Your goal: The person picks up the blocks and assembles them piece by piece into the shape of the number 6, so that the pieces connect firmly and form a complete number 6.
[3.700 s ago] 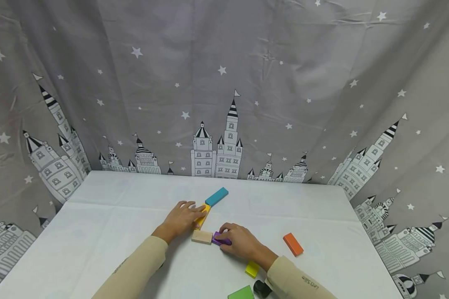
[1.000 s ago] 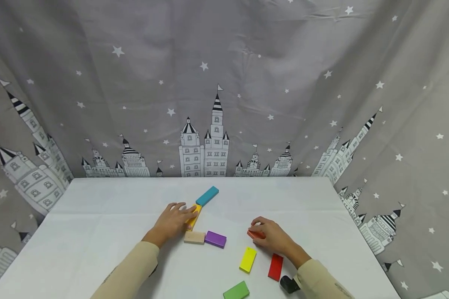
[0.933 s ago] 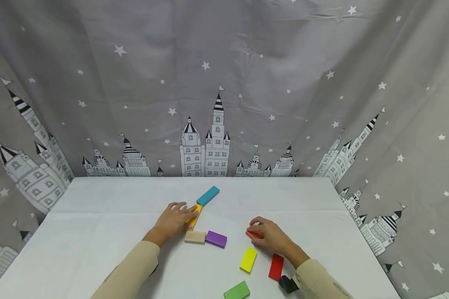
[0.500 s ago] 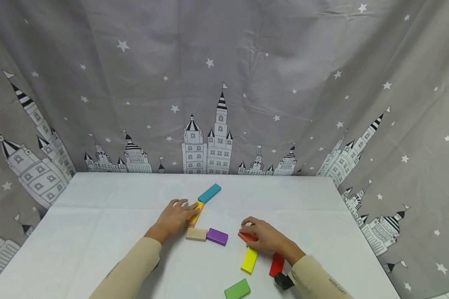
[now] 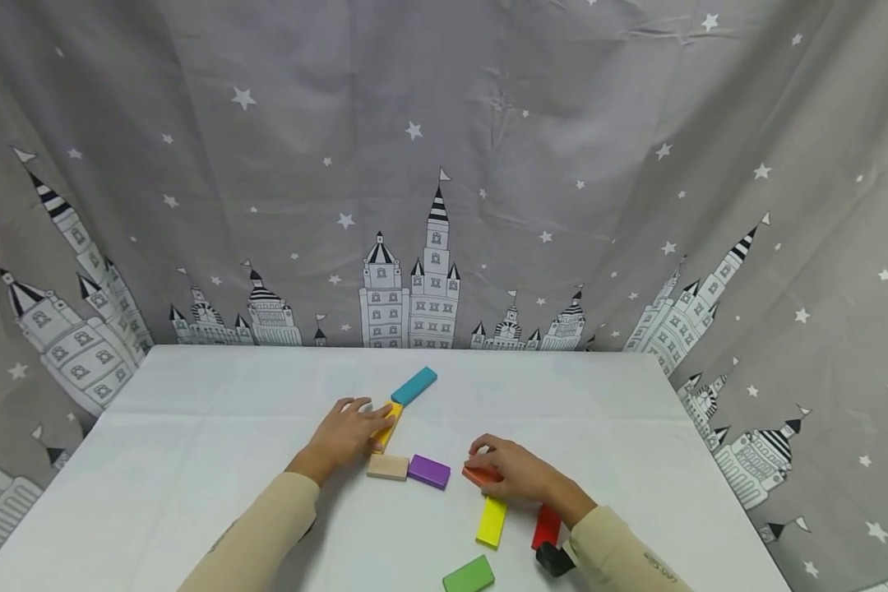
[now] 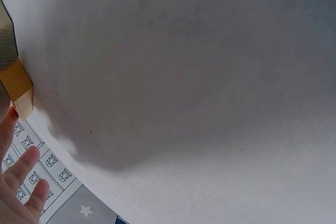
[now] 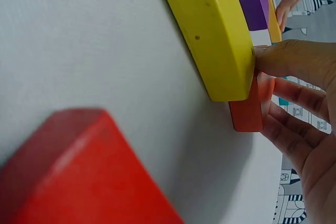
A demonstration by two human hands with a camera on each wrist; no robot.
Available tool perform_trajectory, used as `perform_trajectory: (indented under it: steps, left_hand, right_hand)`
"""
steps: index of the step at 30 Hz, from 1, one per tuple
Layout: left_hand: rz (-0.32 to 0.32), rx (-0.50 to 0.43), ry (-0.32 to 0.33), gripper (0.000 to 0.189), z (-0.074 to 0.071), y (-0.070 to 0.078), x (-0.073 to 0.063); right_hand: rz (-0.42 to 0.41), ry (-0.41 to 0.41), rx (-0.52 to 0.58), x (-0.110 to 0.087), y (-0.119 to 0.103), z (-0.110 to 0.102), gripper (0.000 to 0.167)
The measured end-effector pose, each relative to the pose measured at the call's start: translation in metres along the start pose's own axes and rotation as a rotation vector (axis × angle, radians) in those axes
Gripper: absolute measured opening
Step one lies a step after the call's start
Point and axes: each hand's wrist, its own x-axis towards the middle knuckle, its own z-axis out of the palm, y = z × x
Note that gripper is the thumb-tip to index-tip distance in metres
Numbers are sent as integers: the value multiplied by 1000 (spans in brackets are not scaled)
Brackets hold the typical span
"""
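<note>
My left hand [image 5: 343,433] holds an amber wooden block [image 5: 393,415] between thumb and fingers; the left wrist view catches only the end of this amber block [image 6: 17,82] at its edge. Beyond it lies a blue block [image 5: 414,386], end to end with it. A plain wood block [image 5: 388,467] sits at its near end, with a purple block [image 5: 429,472] adjoining on the right. My right hand [image 5: 516,470] pinches an orange block [image 5: 479,476], a small gap right of the purple one. In the right wrist view, thumb and fingers grip the orange block [image 7: 245,109] from opposite sides.
Just nearer than the orange block lies a bright yellow block [image 5: 492,523]. A red block [image 5: 547,527] is under the right forearm's side, and a green block [image 5: 469,575] lies near the front. A black rounded object [image 5: 555,560] shows at the right cuff. A grey castle-print curtain [image 5: 444,123] hangs behind.
My right hand let go of the purple block, took hold of the orange block at the right and has slid it leftward toward the purple one. My left hand has stayed on the amber block.
</note>
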Motion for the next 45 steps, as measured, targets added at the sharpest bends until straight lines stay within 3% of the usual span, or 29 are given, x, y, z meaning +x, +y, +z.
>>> perform_trajectory:
  steps: [20,34,45]
  left_hand:
    - [-20,13,-21,47,-1,1,0]
    - [1,23,1,47,0,-1,0]
    - [8,45,20,46,2,0,0]
  right_hand:
    - [-61,14,-21,-1,-10,13,38]
    - [64,30,9,-1,-25,18,40]
    - [70,104,38,-4,-31,26,43]
